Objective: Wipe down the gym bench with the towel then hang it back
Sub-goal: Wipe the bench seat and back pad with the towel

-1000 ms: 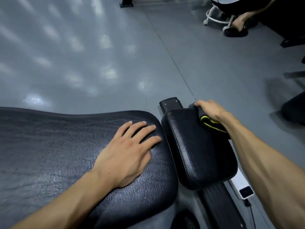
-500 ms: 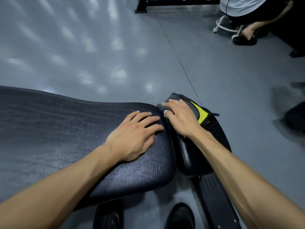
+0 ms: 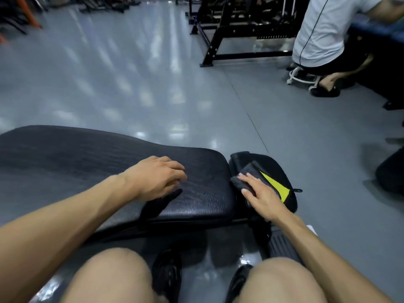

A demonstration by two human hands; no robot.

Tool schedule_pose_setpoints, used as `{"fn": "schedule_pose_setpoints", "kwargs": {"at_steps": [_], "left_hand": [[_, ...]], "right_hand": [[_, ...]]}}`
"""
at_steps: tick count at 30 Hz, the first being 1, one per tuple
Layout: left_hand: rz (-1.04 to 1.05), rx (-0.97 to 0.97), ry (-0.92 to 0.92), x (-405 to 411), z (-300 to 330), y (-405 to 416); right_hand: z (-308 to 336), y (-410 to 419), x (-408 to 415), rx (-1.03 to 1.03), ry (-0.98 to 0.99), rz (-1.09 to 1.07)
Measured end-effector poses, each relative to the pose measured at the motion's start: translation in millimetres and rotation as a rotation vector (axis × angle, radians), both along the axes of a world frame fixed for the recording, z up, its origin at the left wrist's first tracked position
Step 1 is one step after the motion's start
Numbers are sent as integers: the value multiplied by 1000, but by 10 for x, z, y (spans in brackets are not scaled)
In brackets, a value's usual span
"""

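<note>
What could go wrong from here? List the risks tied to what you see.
1. The towel is bunched under the flat right hand on the small seat pad; it may slide off the pad's edge or skip parts of the pad.
2. The left hand hovers over the long bench pad with its fingers bent down, giving little bracing while the person crouches.
3. A seated person is close by; a wide swing could reach them.

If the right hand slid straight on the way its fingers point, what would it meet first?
The right hand, flat on the towel, points up-left across the seat pad. Likely first: the long bench pad's end, though depth is unclear.
</note>
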State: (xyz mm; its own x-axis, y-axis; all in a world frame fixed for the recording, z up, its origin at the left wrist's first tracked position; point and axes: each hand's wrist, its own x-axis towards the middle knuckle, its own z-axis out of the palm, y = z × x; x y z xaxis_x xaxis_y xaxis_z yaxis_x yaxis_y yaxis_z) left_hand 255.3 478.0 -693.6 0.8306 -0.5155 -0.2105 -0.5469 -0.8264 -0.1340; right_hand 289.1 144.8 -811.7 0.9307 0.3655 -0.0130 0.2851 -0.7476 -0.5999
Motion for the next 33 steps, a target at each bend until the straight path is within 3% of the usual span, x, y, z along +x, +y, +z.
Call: {"fn": "schedule_pose_setpoints", "kwargs": {"at_steps": [4, 10, 16, 20, 27, 33], "left_hand": [[23, 68, 4, -128, 371, 63], [95, -13, 64, -205, 136, 194], [138, -83, 93, 47, -366, 539], [130, -217, 74, 451, -420, 722], [162, -261, 124, 668, -469, 991], [189, -202, 141, 381, -372, 1293]], "right_hand": [[-58, -21, -18, -276, -30, 48], [-177, 80, 180, -188, -7, -121], [-32, 440, 798, 61, 116, -282], [60, 936, 1433, 76, 207, -175], [72, 1356, 1994, -63, 442, -39], [150, 1743, 1984, -306, 350, -69]]}}
